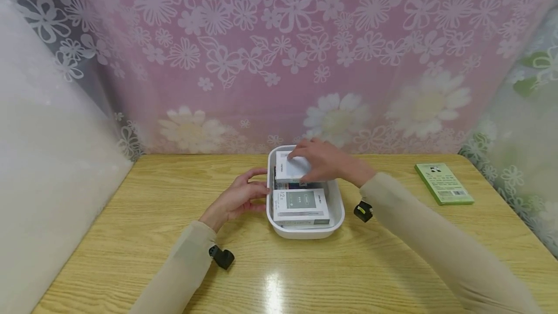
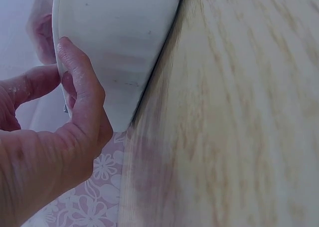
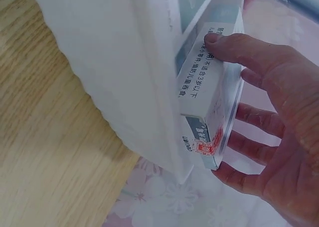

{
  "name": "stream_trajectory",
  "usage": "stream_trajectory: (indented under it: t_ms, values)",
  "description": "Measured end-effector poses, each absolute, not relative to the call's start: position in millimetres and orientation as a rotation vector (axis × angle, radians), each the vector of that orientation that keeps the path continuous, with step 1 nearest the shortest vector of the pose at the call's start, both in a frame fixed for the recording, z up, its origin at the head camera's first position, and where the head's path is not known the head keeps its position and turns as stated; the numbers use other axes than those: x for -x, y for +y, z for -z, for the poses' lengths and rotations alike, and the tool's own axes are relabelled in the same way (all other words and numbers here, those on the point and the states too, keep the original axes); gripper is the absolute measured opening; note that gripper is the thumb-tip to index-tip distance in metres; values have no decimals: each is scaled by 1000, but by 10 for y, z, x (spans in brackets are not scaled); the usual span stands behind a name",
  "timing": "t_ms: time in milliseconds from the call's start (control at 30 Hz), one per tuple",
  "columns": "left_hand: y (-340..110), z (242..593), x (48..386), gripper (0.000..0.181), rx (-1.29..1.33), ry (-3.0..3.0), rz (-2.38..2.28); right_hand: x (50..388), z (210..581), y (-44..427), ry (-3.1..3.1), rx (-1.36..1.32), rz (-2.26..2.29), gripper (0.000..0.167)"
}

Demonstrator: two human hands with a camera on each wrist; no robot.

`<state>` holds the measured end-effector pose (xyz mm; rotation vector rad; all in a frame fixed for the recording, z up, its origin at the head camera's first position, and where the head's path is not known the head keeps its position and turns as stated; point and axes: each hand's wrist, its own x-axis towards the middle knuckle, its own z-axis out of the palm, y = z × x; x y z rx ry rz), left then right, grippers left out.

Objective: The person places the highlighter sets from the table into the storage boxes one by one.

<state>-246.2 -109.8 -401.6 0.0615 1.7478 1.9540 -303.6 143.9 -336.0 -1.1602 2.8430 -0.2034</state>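
Observation:
A white plastic bin (image 1: 337,207) stands on the table with small boxes inside. My right hand (image 1: 323,161) grips a white box (image 1: 285,168) at the bin's far end. In the right wrist view, the thumb (image 3: 234,45) presses the printed side of this box (image 3: 202,87), and the fingers spread along its other side. My left hand (image 1: 241,195) holds the bin's left edge; in the left wrist view its curled finger and thumb meet at the rim (image 2: 57,17). Nearer me in the bin lies another white box (image 1: 301,206) with a grey-green panel.
Darker items (image 1: 298,185) show partly between the two white boxes. A flat green pack (image 1: 443,183) lies at the right of the wooden table (image 1: 174,183). A pink flowered curtain (image 1: 261,62) hangs behind the table's far edge.

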Motion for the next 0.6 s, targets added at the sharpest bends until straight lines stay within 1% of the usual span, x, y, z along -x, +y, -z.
stream_trajectory:
  t_ms: [233, 600]
  values:
    - [-1107, 4022, 2461, 65, -55, 1754, -1953, 3054, 3470, 1410, 2812, 1156, 187, 66]
    - [-1109, 4028, 2473, 66, -79, 1753, -1954, 3085, 3551, 1440, 2750, 1204, 274, 52]
